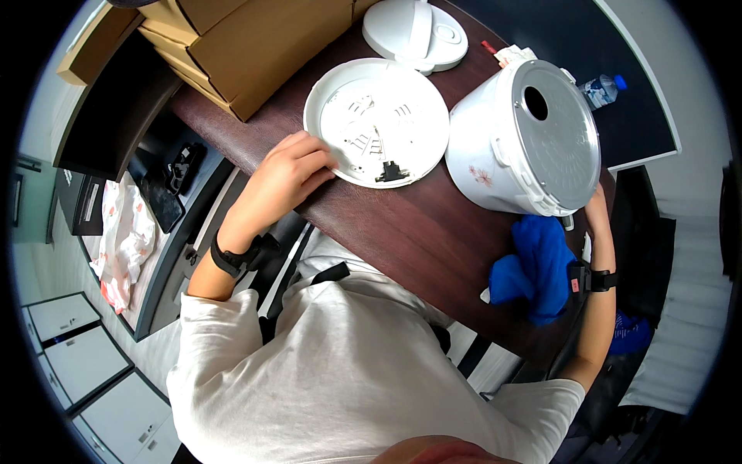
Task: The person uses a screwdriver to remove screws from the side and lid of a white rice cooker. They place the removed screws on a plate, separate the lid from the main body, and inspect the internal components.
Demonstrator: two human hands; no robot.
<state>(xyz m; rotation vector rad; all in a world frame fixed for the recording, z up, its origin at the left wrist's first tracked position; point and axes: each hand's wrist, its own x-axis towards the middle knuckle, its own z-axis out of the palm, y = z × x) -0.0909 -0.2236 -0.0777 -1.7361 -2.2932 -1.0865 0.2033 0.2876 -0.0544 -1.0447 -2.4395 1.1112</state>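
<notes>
From where I stand, the brown boxes (270, 54) are piled to the left of the round white dish (386, 116), a bit behind it. Next comes the person's left hand (297, 166), at the dish's near left edge. Its fingers are half bent and their tips touch the rim. I can't tell if the thumb pinches it. Maybe the hand keeps the dish from sliding.

The dish lies flat on the dark brown table (352, 220), hollow side up, perhaps so its inside is easy to see. It is round, so no way across is longest. A small black part (392, 172) sits in it, by the near edge. Behind the dish is a white lid (417, 35).

Just right of the dish is a white pot (481, 147). It seems to stand up tall, its grey round end (568, 158) and dark hole (536, 103) facing up. A blue cloth (535, 267) lies nearer the person, right of the dish. Farther right of the dish, the right hand (597, 213) is by the pot's side, maybe to steady it. The pot hides its fingers, so I can't tell how open it is or what it holds.
</notes>
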